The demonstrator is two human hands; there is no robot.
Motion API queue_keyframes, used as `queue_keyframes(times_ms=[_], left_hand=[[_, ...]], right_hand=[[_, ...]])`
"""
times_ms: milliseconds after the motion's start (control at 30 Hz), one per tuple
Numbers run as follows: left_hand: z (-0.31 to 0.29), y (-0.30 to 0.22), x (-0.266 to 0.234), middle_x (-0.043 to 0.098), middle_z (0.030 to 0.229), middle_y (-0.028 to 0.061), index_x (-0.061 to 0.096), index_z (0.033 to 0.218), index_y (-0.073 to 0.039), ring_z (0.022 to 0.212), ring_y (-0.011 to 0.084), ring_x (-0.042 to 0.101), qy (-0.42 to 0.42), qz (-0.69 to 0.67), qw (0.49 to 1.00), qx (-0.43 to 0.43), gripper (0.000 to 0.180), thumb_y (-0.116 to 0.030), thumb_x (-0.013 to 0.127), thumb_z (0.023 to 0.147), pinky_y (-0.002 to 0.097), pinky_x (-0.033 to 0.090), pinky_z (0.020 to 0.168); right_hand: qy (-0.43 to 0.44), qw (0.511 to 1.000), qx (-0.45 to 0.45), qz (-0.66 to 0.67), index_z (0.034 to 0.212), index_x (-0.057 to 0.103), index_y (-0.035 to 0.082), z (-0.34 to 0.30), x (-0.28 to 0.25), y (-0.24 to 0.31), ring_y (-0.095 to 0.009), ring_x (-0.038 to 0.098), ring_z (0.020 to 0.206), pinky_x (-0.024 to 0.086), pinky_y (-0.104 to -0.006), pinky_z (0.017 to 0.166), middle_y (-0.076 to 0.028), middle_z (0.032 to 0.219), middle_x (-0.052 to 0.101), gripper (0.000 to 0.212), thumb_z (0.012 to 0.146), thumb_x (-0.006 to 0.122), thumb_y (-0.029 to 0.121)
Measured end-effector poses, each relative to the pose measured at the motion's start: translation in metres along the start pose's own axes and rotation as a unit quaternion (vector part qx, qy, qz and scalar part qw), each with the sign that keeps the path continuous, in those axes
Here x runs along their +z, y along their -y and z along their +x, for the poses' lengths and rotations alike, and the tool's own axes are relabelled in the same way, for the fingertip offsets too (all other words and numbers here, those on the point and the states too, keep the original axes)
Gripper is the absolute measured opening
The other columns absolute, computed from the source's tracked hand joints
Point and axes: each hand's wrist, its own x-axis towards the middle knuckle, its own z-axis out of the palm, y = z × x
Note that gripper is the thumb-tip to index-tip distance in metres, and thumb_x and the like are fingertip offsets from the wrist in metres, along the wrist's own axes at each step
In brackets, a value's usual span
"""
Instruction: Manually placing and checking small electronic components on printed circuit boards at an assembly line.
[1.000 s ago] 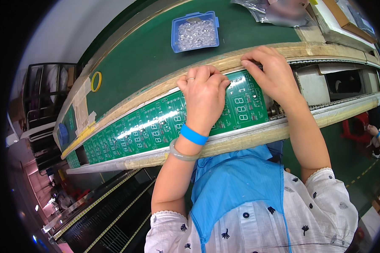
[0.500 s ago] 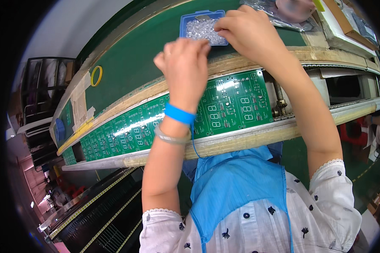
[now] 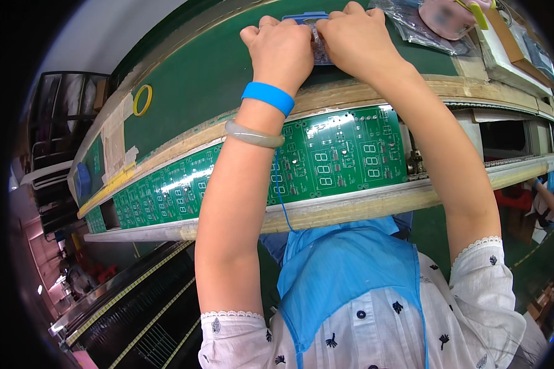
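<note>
My left hand (image 3: 282,54), with a blue strap (image 3: 268,98) and a pale bangle (image 3: 254,134) on its arm, is over the left side of a small blue bin (image 3: 306,16). Its fingers curl inward, and their tips are hidden behind the hand. From the other side my right hand (image 3: 356,43) reaches over the same bin, thumb and fingers drawn together. Small clear parts (image 3: 320,54) show in the gap between the hands. Whatever the fingers hold is out of sight. A row of green circuit boards (image 3: 326,157) with digit displays lies on the rails nearer me.
A yellow ring (image 3: 143,100) lies on the green bench (image 3: 203,74) at the left. Clear plastic bags (image 3: 406,27), a pink container (image 3: 446,17) and a cardboard box (image 3: 520,37) are at the far right. A wooden rail (image 3: 332,95) separates bench and boards.
My left hand has moved farther away, from the bin's near edge to over its left part. My right hand stays over the bin, and together they now cover most of it.
</note>
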Motion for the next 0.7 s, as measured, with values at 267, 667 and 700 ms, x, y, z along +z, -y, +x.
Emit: queue_keyframes(times_ms=[267, 667, 700], left_hand=[[-0.001, -0.007, 0.004, 0.072, 0.085, 0.0035, 0.080, 0.084, -0.020, 0.094, 0.0282, 0.061, -0.020, -0.054, 0.998, -0.029, 0.011, -0.026, 0.073, 0.079, 0.0485, 0.034, 0.083], [-0.037, -0.013, -0.066, 0.074, 0.093, 0.0052, 0.076, 0.097, -0.002, 0.084, 0.0100, 0.066, 0.019, -0.672, 0.691, -0.264, 0.014, -0.008, 0.077, 0.084, 0.0215, 0.052, 0.078], [-0.044, -0.010, -0.069, 0.073, 0.095, 0.0039, 0.075, 0.100, 0.000, 0.086, 0.0091, 0.065, 0.036, -0.691, 0.666, -0.277, 0.016, -0.005, 0.077, 0.085, 0.0224, 0.052, 0.080]], right_hand=[[-0.001, 0.882, 0.163, 0.442, 0.083, 0.072, 0.008, -0.008, -0.016, -0.012, -0.035, 0.062, 0.089, 0.045, -0.0458, 0.077, -0.013, 0.086, 0.071, 0.013, 0.082, 0.064, 0.019], [0.073, 0.663, 0.176, 0.724, 0.109, 0.070, 0.002, -0.089, -0.033, -0.005, -0.010, 0.062, 0.097, 0.049, -0.0249, 0.088, -0.002, 0.105, 0.070, 0.018, 0.094, 0.069, 0.012], [0.078, 0.662, 0.175, 0.724, 0.109, 0.070, 0.002, -0.091, -0.034, -0.002, -0.009, 0.062, 0.097, 0.049, -0.0246, 0.087, -0.002, 0.104, 0.069, 0.018, 0.094, 0.069, 0.011]])
